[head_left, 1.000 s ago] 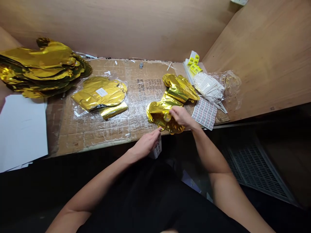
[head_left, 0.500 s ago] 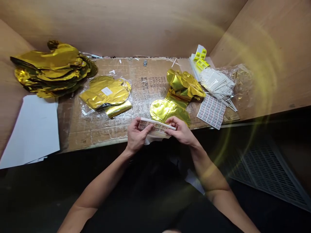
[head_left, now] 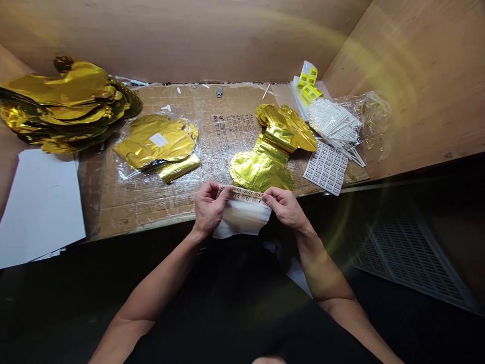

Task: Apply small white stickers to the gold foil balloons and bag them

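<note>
A sticker sheet point(head_left: 242, 217) is stretched between my two hands at the front edge of the cardboard surface. Rows of small printed CE labels run along its top, and the lower part is blank white. My left hand point(head_left: 210, 208) pinches its upper left corner, thumb on top. At the upper right corner, my right hand point(head_left: 285, 205) grips it the same way. Just beyond the sheet lies a gold foil balloon point(head_left: 263, 162), flat and partly folded. Another label sheet point(head_left: 326, 167), covered in printed stickers, rests to the right of the balloon.
Gold foil pieces point(head_left: 71, 108) are piled at the left, beside white paper sheets point(head_left: 45, 202). A clear bag of gold foil point(head_left: 157, 141) lies left of centre. White sticks point(head_left: 333, 121) and yellow barcode labels point(head_left: 308, 83) are at the back right. Wooden walls point(head_left: 182, 40) enclose the surface.
The sheet's rolled or folded top edge has flattened out, and more of its blank lower part shows. Both hands now hold its upper corners. The view has shifted slightly.
</note>
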Motion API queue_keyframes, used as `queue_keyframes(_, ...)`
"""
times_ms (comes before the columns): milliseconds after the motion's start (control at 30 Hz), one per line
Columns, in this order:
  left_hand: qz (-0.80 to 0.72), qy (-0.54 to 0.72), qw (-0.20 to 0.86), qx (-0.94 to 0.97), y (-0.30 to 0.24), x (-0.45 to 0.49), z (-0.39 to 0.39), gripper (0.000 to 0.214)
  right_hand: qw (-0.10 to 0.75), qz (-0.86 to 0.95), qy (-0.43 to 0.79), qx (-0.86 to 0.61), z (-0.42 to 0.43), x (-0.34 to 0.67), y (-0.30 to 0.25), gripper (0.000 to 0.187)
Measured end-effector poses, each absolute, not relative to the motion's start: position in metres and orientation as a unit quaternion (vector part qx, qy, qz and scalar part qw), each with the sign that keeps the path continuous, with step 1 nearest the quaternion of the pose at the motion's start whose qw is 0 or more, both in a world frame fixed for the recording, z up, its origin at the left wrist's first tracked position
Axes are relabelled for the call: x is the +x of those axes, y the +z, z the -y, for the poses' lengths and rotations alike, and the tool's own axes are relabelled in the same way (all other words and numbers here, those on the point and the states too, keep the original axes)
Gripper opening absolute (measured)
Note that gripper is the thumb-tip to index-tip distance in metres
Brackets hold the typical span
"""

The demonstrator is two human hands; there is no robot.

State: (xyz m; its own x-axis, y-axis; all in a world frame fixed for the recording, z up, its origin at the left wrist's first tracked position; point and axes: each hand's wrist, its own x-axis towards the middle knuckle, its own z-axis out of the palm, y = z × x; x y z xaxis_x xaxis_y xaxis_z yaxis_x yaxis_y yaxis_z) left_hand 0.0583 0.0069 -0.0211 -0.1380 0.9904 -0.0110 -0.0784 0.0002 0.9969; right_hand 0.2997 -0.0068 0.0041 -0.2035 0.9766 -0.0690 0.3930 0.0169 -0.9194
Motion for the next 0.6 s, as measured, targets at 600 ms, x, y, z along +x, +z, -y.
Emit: queue_keyframes(600, -0.486, 0.516, 0.517, 0.479, -0.046, 0.072, 0.007, 0.038, 0.326, 0.796, 0.134, -0.492, 0.013, 0.275, -0.012, 0.018)
